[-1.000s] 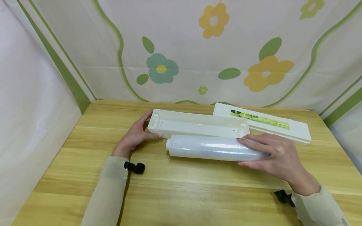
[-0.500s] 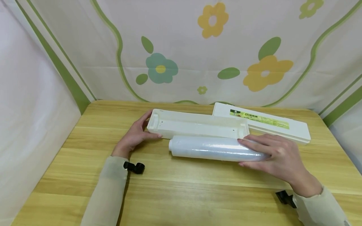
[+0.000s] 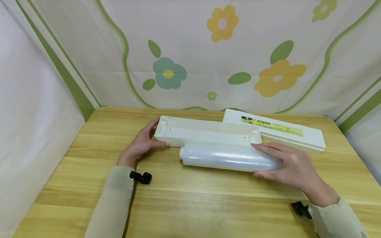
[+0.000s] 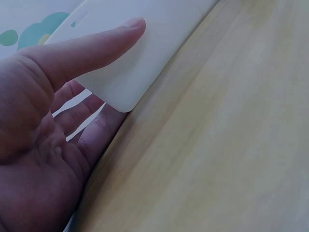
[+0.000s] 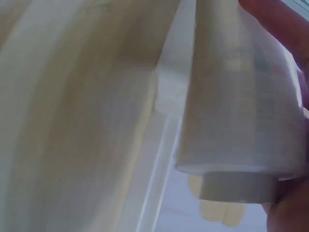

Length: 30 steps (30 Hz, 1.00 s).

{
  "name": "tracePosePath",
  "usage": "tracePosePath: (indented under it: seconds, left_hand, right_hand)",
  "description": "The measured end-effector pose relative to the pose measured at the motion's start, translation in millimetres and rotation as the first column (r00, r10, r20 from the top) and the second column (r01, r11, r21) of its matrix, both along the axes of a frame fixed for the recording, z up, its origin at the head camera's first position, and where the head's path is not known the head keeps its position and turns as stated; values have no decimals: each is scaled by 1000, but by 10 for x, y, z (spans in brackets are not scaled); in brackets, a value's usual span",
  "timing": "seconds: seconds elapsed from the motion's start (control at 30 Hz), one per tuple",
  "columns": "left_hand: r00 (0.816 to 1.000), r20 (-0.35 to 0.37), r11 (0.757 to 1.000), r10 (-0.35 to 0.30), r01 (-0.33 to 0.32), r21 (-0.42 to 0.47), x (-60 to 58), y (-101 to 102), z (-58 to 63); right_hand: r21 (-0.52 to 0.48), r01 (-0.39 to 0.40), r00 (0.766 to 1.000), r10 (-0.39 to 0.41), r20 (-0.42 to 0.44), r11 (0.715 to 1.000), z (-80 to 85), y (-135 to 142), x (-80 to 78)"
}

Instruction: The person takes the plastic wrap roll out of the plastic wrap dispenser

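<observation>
A long white plastic box (image 3: 208,133) stands uncovered on the table, its inside facing up. My left hand (image 3: 142,144) holds its left end, the thumb along the front wall and the fingers behind the end; the left wrist view shows the thumb (image 4: 96,50) on the box's outer face (image 4: 130,67). In front of the box lies a clear, shiny roll of cling film (image 3: 223,157), overlapping its front wall in the head view. My right hand (image 3: 291,165) grips the roll's right end. Close up in the right wrist view, the tube core (image 5: 239,187) sticks out of the roll.
Behind and to the right of the box lies its long white lid (image 3: 309,137), bearing a green and yellow label (image 3: 272,126). A flowered cloth (image 3: 190,43) hangs along the back edge of the wooden table (image 3: 190,205).
The cling film roll has shifted slightly to the right in my right hand's grip. My left hand and the box keep their places, and the head view has moved a little.
</observation>
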<state>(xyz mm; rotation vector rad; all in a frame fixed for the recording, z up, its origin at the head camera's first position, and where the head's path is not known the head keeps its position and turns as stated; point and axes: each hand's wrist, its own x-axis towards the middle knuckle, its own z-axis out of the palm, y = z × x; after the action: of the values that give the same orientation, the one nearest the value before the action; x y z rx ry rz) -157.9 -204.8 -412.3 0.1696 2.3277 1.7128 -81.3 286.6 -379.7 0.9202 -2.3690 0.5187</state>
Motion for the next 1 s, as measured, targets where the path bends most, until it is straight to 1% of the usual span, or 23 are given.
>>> tracePosePath:
  seconds: [0.1, 0.2, 0.33, 0.43, 0.5, 0.63, 0.77, 0.83, 1.0]
  left_hand:
    - [1000, 2, 1000, -1, 1, 3, 2, 7, -1]
    - [1000, 1, 1000, -2, 2, 7, -4, 8, -1]
    - [1000, 1, 1000, -1, 1, 14, -12, -1, 5]
    - [1000, 1, 1000, 2, -2, 20, -8, -9, 8]
    - [1000, 4, 1000, 3, -3, 18, -3, -10, 4]
    - [1000, 4, 1000, -4, 4, 12, -3, 1, -11]
    - [1000, -3, 1000, -4, 4, 12, -3, 3, -17]
    - [1000, 1, 1000, 0, 0, 13, 2, -1, -19]
    - [1000, 0, 1000, 0, 0, 16, 4, -5, -27]
  right_hand:
    - [11, 18, 994, -19, 106, 1000, -46, 26, 13]
    - [11, 19, 979, -20, 202, 1000, -82, 33, 21]
    - [26, 31, 965, -37, 261, 999, -102, 28, 15]
    - [29, 34, 961, -41, 272, 999, -113, 23, 11]
    - [20, 26, 961, -31, 274, 999, -123, 28, 17]
    - [-58, 0, 958, 17, 287, 998, -136, 53, 37]
    - [-116, -34, 961, 65, 269, 993, -153, 55, 33]
    - [-112, -47, 965, 74, 251, 993, -167, 51, 28]
    - [-93, -25, 964, 49, 263, 995, -175, 51, 35]
